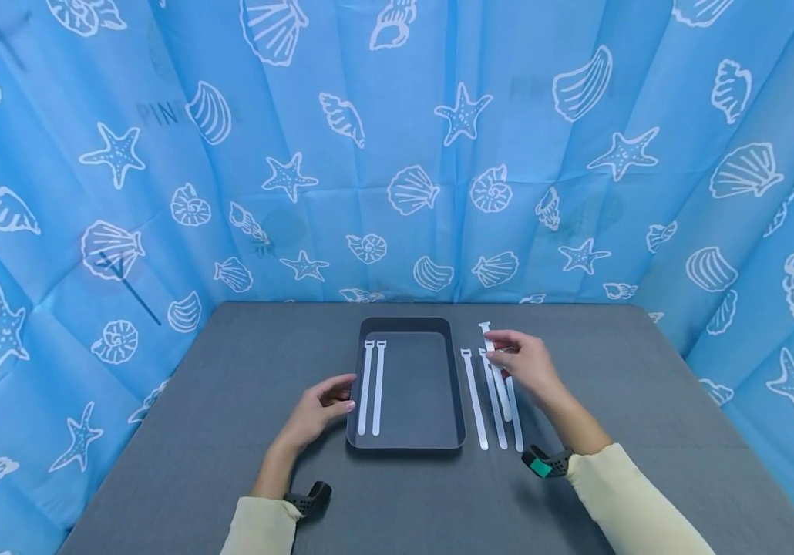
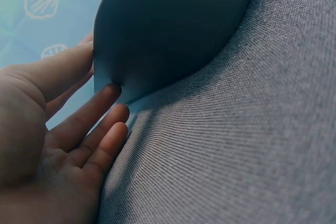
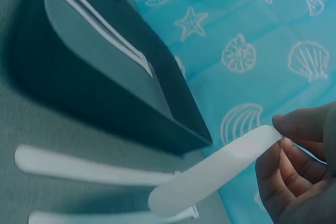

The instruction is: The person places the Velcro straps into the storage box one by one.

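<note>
My right hand point(image 1: 525, 364) pinches a white cable strap point(image 3: 210, 174) near its slotted head between thumb and fingers. The strap hangs at a slant above other white straps point(image 1: 475, 405) on the table, right of the tray; the hand and held strap partly cover some of them. A dark grey rectangular tray point(image 1: 458, 401) lies in the middle. Inside, along its left side, two white straps point(image 1: 379, 389) lie parallel, heads toward the far end. At the tray's left wall, my left hand point(image 1: 317, 408) rests relaxed fingers point(image 2: 107, 95) against the outside.
Grey cloth covers the table point(image 1: 265, 347). A blue curtain point(image 1: 397, 154) with white shells and starfish hangs along the back and sides. Dark bands point(image 1: 310, 499) sit on both wrists.
</note>
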Demonstrator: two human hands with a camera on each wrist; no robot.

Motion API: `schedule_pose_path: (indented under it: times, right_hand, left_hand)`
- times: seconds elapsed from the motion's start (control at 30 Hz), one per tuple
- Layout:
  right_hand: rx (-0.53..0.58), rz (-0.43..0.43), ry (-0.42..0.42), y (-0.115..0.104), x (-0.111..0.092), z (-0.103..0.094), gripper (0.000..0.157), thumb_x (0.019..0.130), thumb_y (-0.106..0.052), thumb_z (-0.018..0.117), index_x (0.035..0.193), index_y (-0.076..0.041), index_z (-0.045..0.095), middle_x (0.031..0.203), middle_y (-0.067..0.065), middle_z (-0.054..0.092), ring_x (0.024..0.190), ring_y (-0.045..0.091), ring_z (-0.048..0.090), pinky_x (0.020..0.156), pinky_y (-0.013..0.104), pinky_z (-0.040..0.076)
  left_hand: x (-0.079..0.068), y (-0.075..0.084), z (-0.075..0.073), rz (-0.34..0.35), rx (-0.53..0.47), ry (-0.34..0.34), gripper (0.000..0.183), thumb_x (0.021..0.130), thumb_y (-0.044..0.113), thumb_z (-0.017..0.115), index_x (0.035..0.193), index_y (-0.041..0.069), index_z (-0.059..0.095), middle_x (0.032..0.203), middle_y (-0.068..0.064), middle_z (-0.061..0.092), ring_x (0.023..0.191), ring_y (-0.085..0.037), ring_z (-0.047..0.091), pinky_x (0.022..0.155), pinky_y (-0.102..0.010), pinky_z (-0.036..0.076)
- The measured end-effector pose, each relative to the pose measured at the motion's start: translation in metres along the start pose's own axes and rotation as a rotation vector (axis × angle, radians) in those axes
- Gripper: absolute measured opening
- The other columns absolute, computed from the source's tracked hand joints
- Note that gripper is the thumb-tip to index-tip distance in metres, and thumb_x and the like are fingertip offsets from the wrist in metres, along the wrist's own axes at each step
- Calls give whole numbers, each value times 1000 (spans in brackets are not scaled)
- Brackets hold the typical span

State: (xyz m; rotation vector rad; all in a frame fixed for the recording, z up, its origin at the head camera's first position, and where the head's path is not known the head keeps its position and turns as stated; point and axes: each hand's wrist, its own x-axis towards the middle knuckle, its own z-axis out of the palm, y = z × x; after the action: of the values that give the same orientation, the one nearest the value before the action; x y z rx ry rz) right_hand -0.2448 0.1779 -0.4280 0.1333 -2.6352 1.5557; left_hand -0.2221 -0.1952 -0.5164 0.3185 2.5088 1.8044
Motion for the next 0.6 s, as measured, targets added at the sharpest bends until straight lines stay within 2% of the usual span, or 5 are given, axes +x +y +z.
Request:
schedule_pose_path:
  times: [0.3, 0.47, 0.6]
  right_hand:
    - [87, -18, -27, -13, 9, 23, 33, 93, -2, 62, 126, 1, 61, 105, 16, 59, 84, 27, 58, 61, 31, 52]
    - [119, 3, -27, -19, 14, 41, 32, 93, -3, 63, 125, -2, 63, 104, 14, 60, 83, 25, 58, 64, 36, 53]
    - [141, 24, -24, -23, 17, 57, 32, 91, -3, 65, 123, -3, 64, 102, 13, 60, 81, 24, 59, 63, 35, 53]
  left_hand:
    - [1, -1, 1, -17, -17, -13, 47, 89, 13, 71, 134, 14, 59, 123, -5, 62, 107, -23, 58, 90, -39, 46]
    - [0, -2, 0, -19, -21, -9, 47, 88, 14, 72, 134, 15, 59, 123, -6, 61, 106, -23, 58, 89, -39, 46]
    - [0, -2, 0, -20, -19, -11, 48, 88, 16, 72, 134, 16, 59, 123, -6, 61, 107, -23, 58, 89, -39, 46]
